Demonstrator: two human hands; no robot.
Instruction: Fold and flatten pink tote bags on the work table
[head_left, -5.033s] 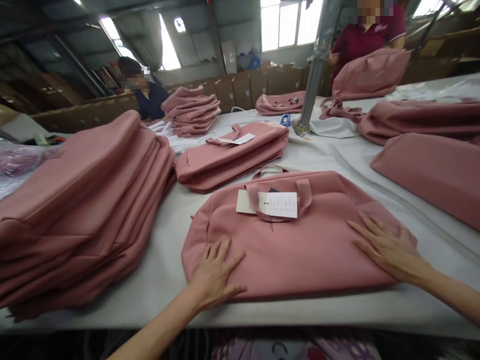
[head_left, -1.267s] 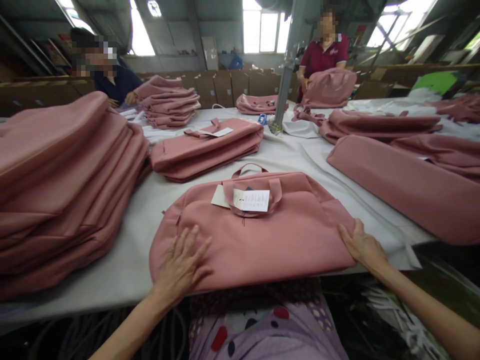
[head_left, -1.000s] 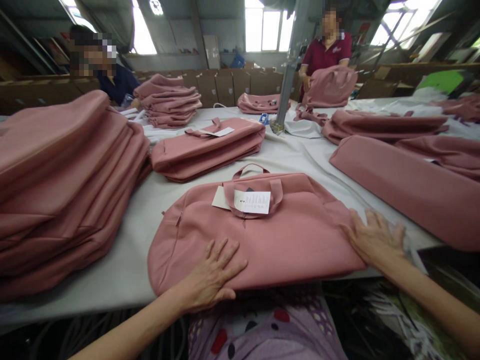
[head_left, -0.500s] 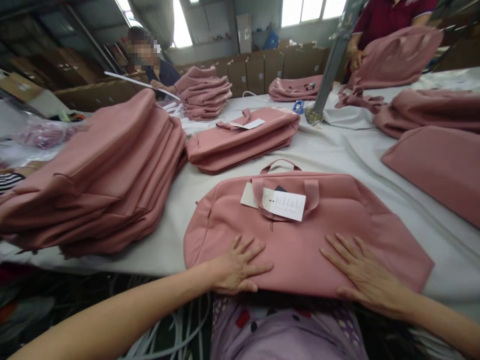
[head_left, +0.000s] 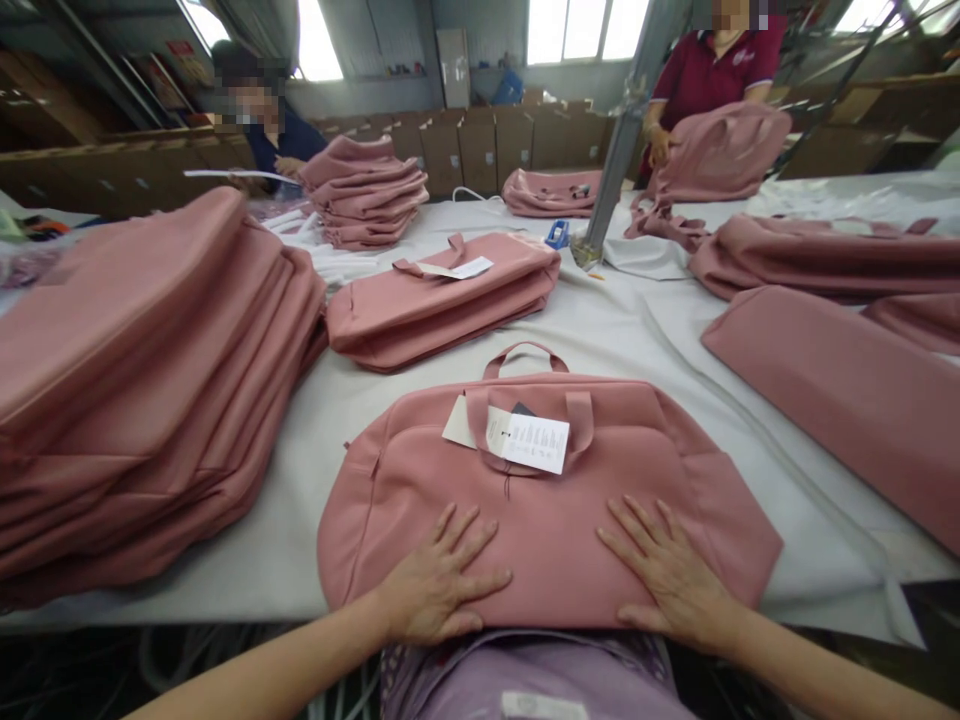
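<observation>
At the near edge of the bench (head_left: 277, 560), left hand (head_left: 431, 590) and right hand (head_left: 671, 585) lay on the pink bag (head_left: 555, 550), fingers spread wide; uneven pressure risked creasing its front.

The right hand (head_left: 671, 580), laid one second ago at the three o'clock end of the pink bag (head_left: 555, 550), has been moved inward, to about four o'clock. At eleven o'clock, a white strip (head_left: 217, 174) has been raised by a co-worker (head_left: 271, 145).

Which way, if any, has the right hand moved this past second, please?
Yes: relative to the metal post, the right hand moved left, along the pink bag from its right end.
</observation>
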